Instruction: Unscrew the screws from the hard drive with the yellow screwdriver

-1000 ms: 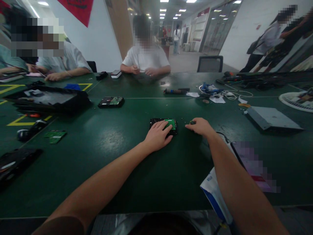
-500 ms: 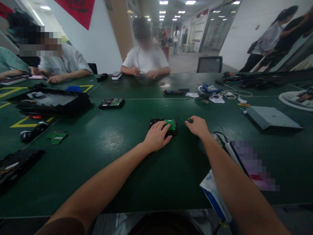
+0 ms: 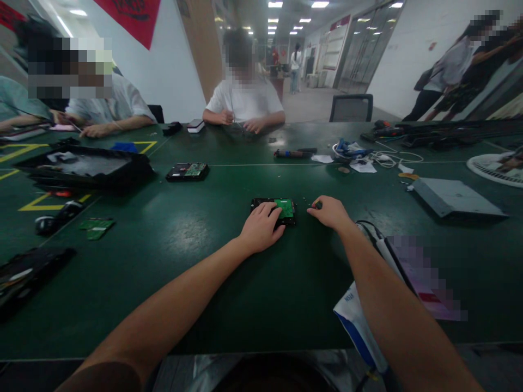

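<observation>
A hard drive (image 3: 285,208) with a green circuit board on its upper face lies on the dark green table. My left hand (image 3: 262,226) rests over its left part, fingers across the top and thumb along the near edge, pressing it to the table. Just right of the drive is my right hand (image 3: 327,211), closed around a small dark tool handle with a yellow edge, which looks like a screwdriver (image 3: 318,204); its shaft is hidden. Several tiny screws (image 3: 305,202) lie between the drive and my right hand.
Another hard drive (image 3: 187,171) lies further left, near a loose green circuit board (image 3: 97,227) and a black tray-like casing (image 3: 87,163). At right are a grey metal box (image 3: 457,198), bundled cables (image 3: 351,149) and a white-blue packet (image 3: 353,316) under my right forearm. A person (image 3: 245,100) sits opposite.
The fingers of my right hand have shifted slightly left and down, and the handle has turned a little in them. My left hand and the hard drive stay in place.
</observation>
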A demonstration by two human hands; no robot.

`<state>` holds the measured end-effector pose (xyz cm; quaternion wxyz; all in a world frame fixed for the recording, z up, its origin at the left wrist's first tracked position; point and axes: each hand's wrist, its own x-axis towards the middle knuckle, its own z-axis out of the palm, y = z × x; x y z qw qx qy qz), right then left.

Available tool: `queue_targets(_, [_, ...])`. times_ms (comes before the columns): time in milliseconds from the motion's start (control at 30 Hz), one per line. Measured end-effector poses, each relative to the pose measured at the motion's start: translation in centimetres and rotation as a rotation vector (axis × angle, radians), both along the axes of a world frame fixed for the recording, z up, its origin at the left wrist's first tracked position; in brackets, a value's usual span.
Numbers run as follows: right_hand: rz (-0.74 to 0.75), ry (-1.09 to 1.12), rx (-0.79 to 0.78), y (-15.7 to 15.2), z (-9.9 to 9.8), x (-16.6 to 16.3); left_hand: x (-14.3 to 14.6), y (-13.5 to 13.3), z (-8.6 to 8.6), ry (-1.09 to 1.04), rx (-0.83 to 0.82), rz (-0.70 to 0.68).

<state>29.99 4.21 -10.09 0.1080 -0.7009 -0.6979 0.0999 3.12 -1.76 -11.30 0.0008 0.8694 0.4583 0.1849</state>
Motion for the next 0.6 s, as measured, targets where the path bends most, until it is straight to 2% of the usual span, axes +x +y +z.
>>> queue_targets(300, [-0.059, -0.033, 0.05, 0.0, -0.2, -1.1, 0.0, 0.0, 0.1, -0.001, 0.008, 0.0])
queue_targets(600, [-0.018, -0.059, 0.104, 0.4, -0.5, -1.8, 0.1, -0.1, 0.1, -0.004, 0.005, 0.005])
